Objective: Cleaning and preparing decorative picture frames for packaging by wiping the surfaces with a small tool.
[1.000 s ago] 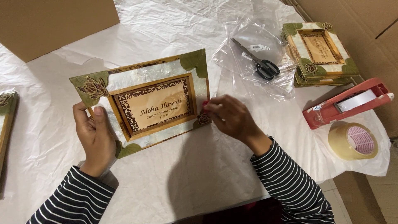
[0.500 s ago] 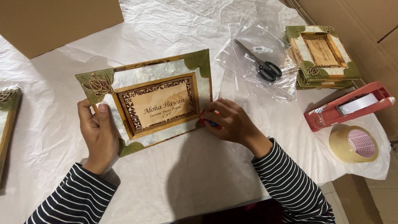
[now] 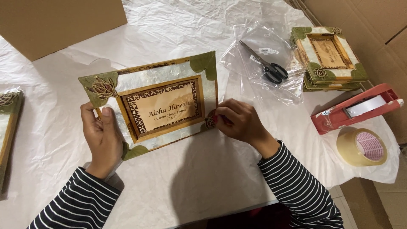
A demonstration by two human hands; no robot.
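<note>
OK, photo frame (image 3: 154, 106) is held up over the near-middle of the desk (image 3: 203, 178), tilted, its right end higher and farther. It has a shell-look border, green leaf corners and a carved turtle at the far-left corner. Left hand (image 3: 101, 140) has its grip closed on the frame's left edge, thumb on the front face, fingers behind. Right hand (image 3: 239, 123) has fingertips pressed together at the frame's near-right corner, pinching it; exact contact is hidden by the fingers. Both sleeves are black-and-white striped. The desk is covered in crinkled white paper. Far right: black-handled scissors (image 3: 267, 65) lie on a clear plastic bag (image 3: 263, 59), just left of a stack of matching frames (image 3: 328, 57). Right edge: red tape dispenser (image 3: 356, 110), with a roll of clear tape (image 3: 361, 147) just near of it. Far left: brown cardboard box (image 3: 59, 21). Another frame (image 3: 8, 127) sits partly cut off at the left edge.
</note>
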